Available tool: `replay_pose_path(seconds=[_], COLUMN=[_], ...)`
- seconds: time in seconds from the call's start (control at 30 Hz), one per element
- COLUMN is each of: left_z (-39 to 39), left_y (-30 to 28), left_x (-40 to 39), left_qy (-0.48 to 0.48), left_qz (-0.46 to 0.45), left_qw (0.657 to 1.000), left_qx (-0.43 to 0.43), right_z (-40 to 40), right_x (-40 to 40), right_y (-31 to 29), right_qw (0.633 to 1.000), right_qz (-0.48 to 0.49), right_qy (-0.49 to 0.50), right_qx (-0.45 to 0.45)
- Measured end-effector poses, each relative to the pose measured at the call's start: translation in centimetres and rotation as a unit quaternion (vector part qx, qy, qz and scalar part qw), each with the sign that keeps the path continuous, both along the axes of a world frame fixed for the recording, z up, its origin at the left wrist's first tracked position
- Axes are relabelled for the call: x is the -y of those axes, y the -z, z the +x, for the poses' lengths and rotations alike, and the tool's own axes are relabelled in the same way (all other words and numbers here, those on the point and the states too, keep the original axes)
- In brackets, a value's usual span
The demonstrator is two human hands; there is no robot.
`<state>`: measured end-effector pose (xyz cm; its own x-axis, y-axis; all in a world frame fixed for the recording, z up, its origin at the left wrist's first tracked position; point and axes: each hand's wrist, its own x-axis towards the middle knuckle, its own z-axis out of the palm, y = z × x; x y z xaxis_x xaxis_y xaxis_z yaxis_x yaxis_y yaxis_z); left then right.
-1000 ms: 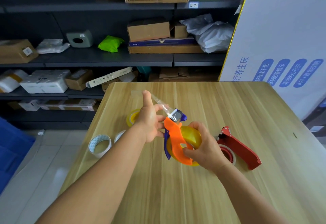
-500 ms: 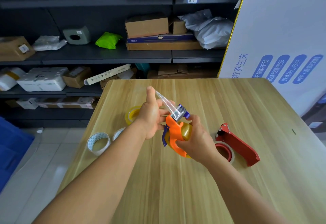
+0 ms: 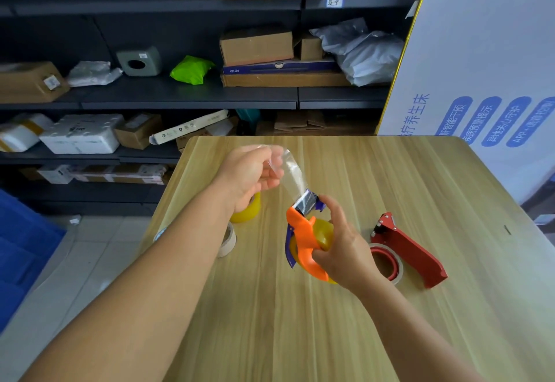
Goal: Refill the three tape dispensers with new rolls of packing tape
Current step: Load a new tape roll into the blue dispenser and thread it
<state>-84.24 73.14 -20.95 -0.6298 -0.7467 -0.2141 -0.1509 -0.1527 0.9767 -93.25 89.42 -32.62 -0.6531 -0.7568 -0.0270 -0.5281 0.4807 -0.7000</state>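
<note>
Tape strip (image 3: 292, 171) is pinched by the left hand (image 3: 249, 175) while the dispenser (image 3: 303, 240) is gripped by the right hand (image 3: 342, 249); slack could let the strip fold and stick to itself.

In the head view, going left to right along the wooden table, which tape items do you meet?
Pale empty tape core at the table's left edge → yellow tape roll behind the left hand → clear tape strip pulled up by the left hand → orange dispenser with yellow roll in the right hand → red dispenser lying flat.
</note>
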Motion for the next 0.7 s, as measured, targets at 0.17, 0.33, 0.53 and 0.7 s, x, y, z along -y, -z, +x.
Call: replay_pose_path(seconds=[0.17,0.33,0.53,0.7], left_z=[-0.1,0.9,1.7,2.3], left_y=[-0.2,2.4,4.2,5.5], left_x=[0.7,1.3,1.5,1.0], left_qy=[-0.041,-0.126,-0.140,-0.102], left_qz=[0.030,0.053,0.153,0.170], left_qw=[0.999,0.990,0.978,0.980], left_qx=[0.011,0.030,0.011,-0.001], right_z=[0.1,-0.1,-0.4,-0.7], right_x=[-0.2,-0.3,-0.2,-0.1], right_y=[-0.2,-0.9,-1.2,-1.3], right_qw=[1.000,1.000,0.998,0.997], right_qz=[-0.001,-0.001,-0.009,-0.023], right_qy=[-0.012,-0.010,-0.011,-0.006], right_qx=[0.017,0.027,0.053,0.079])
